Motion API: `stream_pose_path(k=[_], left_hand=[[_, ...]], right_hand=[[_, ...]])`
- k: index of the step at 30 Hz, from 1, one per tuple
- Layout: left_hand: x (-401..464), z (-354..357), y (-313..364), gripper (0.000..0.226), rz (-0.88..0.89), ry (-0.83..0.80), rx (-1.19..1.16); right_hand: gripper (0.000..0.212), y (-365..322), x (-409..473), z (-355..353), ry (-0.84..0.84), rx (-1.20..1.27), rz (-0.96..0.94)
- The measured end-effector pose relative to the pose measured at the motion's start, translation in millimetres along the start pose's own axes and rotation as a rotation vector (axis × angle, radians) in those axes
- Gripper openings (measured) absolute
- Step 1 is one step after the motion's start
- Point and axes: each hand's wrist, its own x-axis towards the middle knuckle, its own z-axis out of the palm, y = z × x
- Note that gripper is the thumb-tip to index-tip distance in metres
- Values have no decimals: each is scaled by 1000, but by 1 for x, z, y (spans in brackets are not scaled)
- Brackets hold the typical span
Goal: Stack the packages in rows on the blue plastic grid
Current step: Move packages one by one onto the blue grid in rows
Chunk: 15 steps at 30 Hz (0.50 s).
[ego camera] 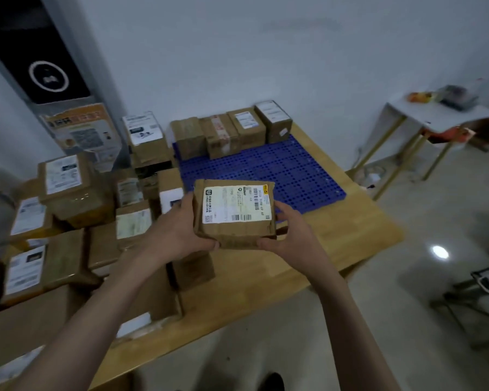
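Both hands, left hand (178,230) at nine o'clock, right hand (291,235) at three, fingers gripping a labelled brown cardboard package (235,213) near the blue perforated plastic grid (280,170).

Brown cardboard packages (229,131) with white labels sit on a perforated blue plastic grid (280,170) over a tan wooden table (350,230).

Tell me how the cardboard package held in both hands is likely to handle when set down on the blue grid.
The package looks fairly stiff: it keeps its boxy shape between the left hand and right hand. Its creased, dented edges suggest soft cardboard that may give under squeezing. Being flat and broad, it should probably sit stable on the blue grid rather than tip.
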Motion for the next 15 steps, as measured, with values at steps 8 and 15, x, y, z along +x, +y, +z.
stream_pose_path(k=[8,15], left_hand=[[45,68,70,111,4,-118,28],[109,92,92,113,-12,-202,63]], right_hand=[[78,66,14,-71,-17,-7,107],[85,101,51,-96,-14,44,220]])
